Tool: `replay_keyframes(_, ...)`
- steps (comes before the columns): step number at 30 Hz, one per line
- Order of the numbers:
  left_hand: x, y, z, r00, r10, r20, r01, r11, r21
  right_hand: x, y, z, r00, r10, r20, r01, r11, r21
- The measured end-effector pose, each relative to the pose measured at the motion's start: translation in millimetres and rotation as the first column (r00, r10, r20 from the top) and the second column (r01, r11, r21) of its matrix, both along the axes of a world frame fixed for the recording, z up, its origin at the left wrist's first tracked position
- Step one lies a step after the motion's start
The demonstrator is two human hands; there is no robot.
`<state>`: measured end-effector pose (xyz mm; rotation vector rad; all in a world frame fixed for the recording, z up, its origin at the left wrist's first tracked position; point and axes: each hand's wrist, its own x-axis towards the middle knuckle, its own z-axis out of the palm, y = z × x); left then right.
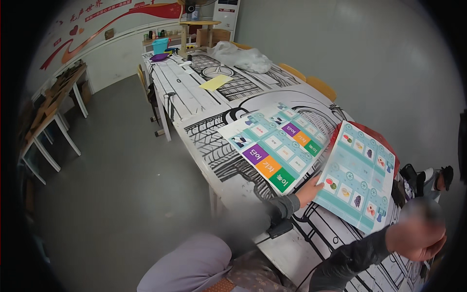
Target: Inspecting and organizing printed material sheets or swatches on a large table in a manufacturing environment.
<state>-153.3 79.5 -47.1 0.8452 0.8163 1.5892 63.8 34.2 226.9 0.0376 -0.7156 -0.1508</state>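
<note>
A pale teal card sheet (351, 192) printed with fruit pictures and wheel shapes is tilted up above the table's near right part. My left hand (308, 191) grips its lower left edge, the thumb lying on the front. Past the sheet's lower right corner, my right hand (419, 232) is raised and apart from it; it is blurred, so I cannot make out its fingers clearly. To the left of the held sheet, a similar sheet (273, 142) with purple, orange and green blocks and white word boxes rests on the table.
Black line drawings cover the white table (182, 104). A small black box (280, 228) with a cable is near its front edge. Red material (390, 146) shows behind the held sheet. Farther back are yellow paper (216, 82), a clear plastic bag (242, 56) and yellow chairs (321, 88).
</note>
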Motion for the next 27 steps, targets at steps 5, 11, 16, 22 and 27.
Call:
replay_keyframes(5, -6.6, -3.7, -5.7, 0.998, 0.053, 0.037, -0.054, 0.999, 0.01, -147.8, 12.2, 27.8, 0.899, 0.237, 0.369, -0.21, 0.971, -0.112)
replay_keyframes(11, 1.8, -3.6, -9.4, 0.999, 0.036, -0.012, -0.036, 0.999, 0.026, -277.6, 22.1, 28.2, 0.177, 0.472, 0.864, -0.04, 0.88, -0.473)
replay_keyframes(16, 3.0, 2.1, -12.3, 0.992, 0.098, -0.082, -0.089, 0.99, 0.109, -245.3, 28.5, -22.3, -0.119, 0.633, 0.765, -0.027, 0.768, -0.64)
replay_keyframes(22, -2.5, -4.8, -4.6, 0.945, 0.183, -0.271, -0.197, 0.98, -0.024, -138.0, 32.3, -67.2, -0.186, 0.612, 0.769, 0.167, 0.791, -0.589)
replay_keyframes(27, 2.6, 7.5, -15.0, 0.943, 0.191, -0.271, -0.177, 0.981, 0.075, -10.9, 22.8, -103.6, -0.145, 0.71, 0.689, 0.406, 0.678, -0.613)
